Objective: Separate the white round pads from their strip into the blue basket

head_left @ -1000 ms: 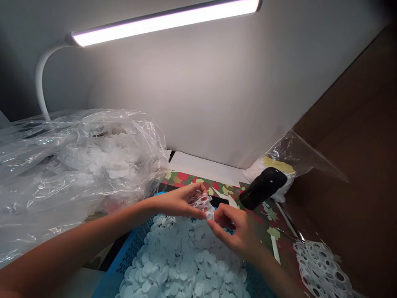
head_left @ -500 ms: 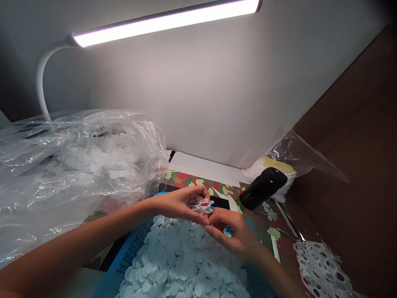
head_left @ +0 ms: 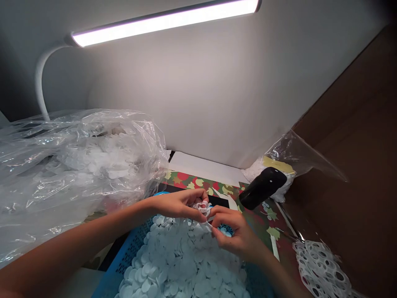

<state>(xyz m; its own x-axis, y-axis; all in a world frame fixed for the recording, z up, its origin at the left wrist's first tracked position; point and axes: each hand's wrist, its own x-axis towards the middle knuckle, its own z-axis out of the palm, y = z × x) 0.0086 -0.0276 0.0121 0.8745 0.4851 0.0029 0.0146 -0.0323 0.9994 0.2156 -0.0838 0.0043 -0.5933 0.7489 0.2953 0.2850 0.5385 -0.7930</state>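
Note:
My left hand (head_left: 181, 203) and my right hand (head_left: 236, 232) meet above a blue basket (head_left: 130, 252) heaped with several small white round discs (head_left: 182, 265). Both hands pinch a small white punched strip (head_left: 203, 210), a scrap full of round holes. The left fingers curl over its top. Thumb and fingers of my right hand close on its lower end, close to the heap of discs.
A big clear plastic bag (head_left: 71, 169) of white pieces lies at the left. A black tool handle (head_left: 263, 187) and a smaller clear bag (head_left: 291, 161) sit at the right, with punched white scrap (head_left: 322, 267) below. A lamp (head_left: 164, 20) hangs overhead. A brown wall (head_left: 356, 157) stands at the right.
The hands have closed together on the strip and dropped a little toward the discs. My right hand moved up and left to meet the left.

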